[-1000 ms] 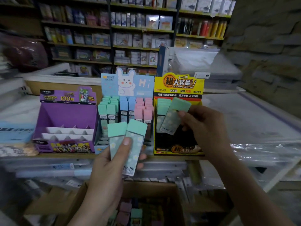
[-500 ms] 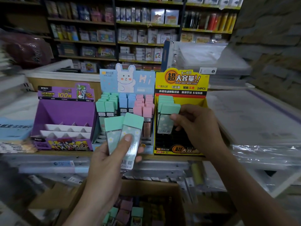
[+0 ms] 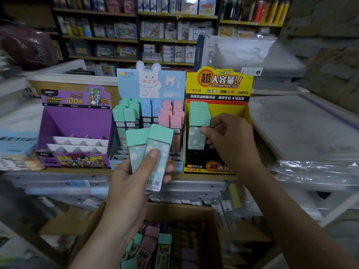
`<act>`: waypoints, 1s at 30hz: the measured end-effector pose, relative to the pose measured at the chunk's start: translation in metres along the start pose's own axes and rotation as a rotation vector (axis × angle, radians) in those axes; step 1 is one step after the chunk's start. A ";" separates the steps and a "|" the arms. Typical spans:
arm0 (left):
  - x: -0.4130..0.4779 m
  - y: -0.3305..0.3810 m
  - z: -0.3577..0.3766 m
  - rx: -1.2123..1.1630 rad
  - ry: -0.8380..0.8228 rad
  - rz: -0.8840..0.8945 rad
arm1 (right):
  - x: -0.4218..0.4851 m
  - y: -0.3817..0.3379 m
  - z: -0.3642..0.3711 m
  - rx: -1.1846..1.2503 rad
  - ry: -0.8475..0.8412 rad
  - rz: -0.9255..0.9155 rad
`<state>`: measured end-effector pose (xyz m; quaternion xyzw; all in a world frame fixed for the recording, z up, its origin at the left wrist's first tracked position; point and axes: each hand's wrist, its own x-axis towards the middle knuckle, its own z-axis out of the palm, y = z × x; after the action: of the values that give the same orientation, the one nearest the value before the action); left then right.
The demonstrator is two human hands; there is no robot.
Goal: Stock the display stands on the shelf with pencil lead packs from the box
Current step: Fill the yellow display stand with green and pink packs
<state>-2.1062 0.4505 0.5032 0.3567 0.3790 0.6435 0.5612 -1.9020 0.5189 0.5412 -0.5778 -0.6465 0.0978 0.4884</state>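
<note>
The right hand (image 3: 231, 140) is pinching one green lead pack (image 3: 198, 133) upright inside the yellow display stand (image 3: 246, 113) on the shelf (image 3: 77, 169). The left hand (image 3: 132, 183) is gripping two green packs (image 3: 151, 152) above the box (image 3: 194, 212).

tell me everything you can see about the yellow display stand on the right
The yellow cardboard display stand sits on the shelf edge, right of the blue rabbit display stand and apparently touching it. Its tall header card carries orange and black Chinese print and "24PCS". The interior is dark and mostly empty, with one row of mint-capped lead packs stacked along its left side. The right hand has its grip on the frontmost flower-patterned pack, upright in that row.
</note>
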 end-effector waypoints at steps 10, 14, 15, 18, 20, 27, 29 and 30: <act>-0.005 -0.003 0.003 -0.026 -0.009 -0.031 | 0.000 -0.005 0.000 -0.011 -0.020 0.045; -0.009 0.001 0.004 -0.052 -0.008 -0.036 | -0.007 -0.005 -0.002 -0.007 0.025 0.073; -0.009 0.001 0.004 -0.056 -0.007 -0.038 | -0.011 -0.006 -0.003 -0.009 0.064 0.066; -0.011 0.003 0.004 -0.064 -0.011 -0.038 | -0.025 -0.018 -0.006 0.047 0.094 0.022; -0.013 0.004 0.005 -0.064 -0.015 -0.034 | -0.034 -0.029 -0.007 0.162 0.011 0.013; -0.020 0.008 0.014 -0.039 -0.051 -0.024 | -0.059 -0.053 -0.006 0.440 -0.326 0.066; -0.022 0.008 0.015 -0.036 -0.067 -0.017 | -0.063 -0.054 -0.006 0.506 -0.352 0.083; -0.023 0.008 0.016 -0.033 -0.075 -0.015 | -0.065 -0.055 -0.006 0.549 -0.355 0.094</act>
<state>-2.0934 0.4288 0.5167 0.3684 0.3495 0.6318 0.5856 -1.9423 0.4445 0.5485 -0.4279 -0.6436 0.3899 0.5006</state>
